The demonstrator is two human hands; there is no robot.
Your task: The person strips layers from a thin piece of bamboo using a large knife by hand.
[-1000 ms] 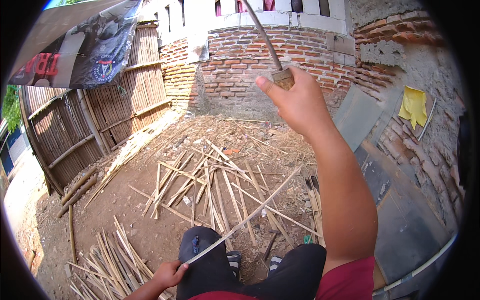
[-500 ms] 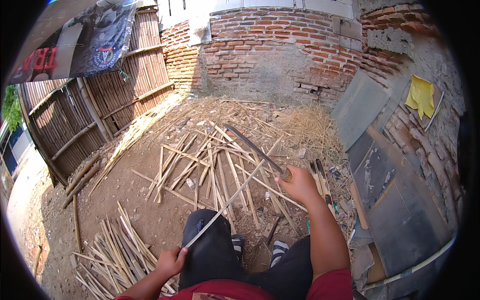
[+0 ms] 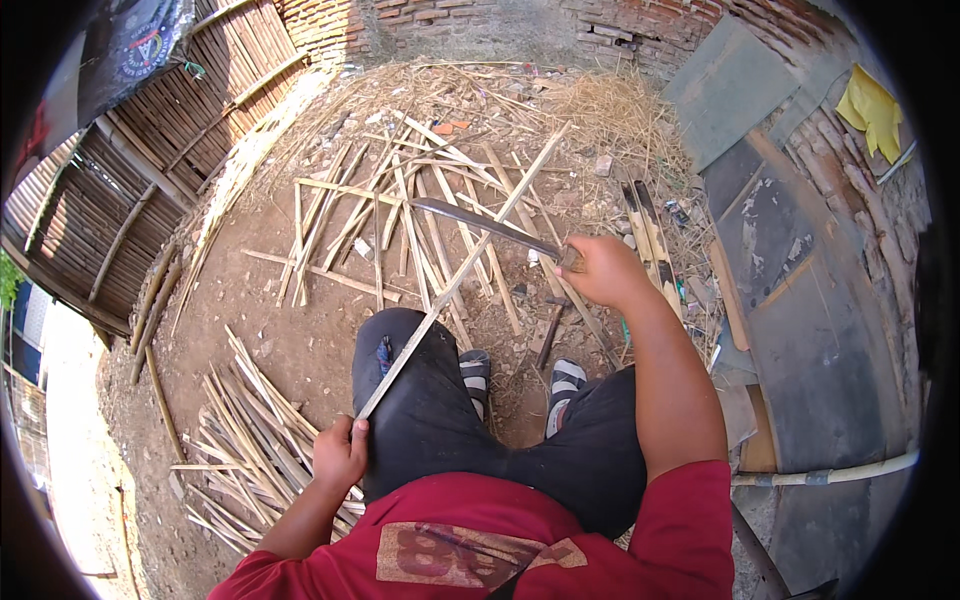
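Note:
My left hand (image 3: 341,453) is closed on the near end of a long, pale bamboo strip (image 3: 427,322). The strip slants away to the upper right, passing over my left thigh. In my right hand (image 3: 605,270) is the handle of a machete (image 3: 485,221), its dark, slightly curved blade pointing left. The blade lies across the strip's upper half; whether its edge bites into the bamboo I cannot tell. Many loose bamboo strips (image 3: 400,200) lie scattered on the dirt beyond my knees. A denser pile of split strips (image 3: 255,440) rests beside my left arm.
A woven bamboo fence (image 3: 150,150) stands at the left, a brick wall (image 3: 440,25) at the back. Dark boards (image 3: 800,330) lean on the right wall, with a yellow cloth (image 3: 872,112) above. Dry straw (image 3: 625,110) lies at the back right. A dark tool (image 3: 551,335) lies near my feet.
The view has tilted downward, showing more of my shirt. The machete blade has swung to a flatter angle and now crosses the bamboo strip. My left hand keeps its hold.

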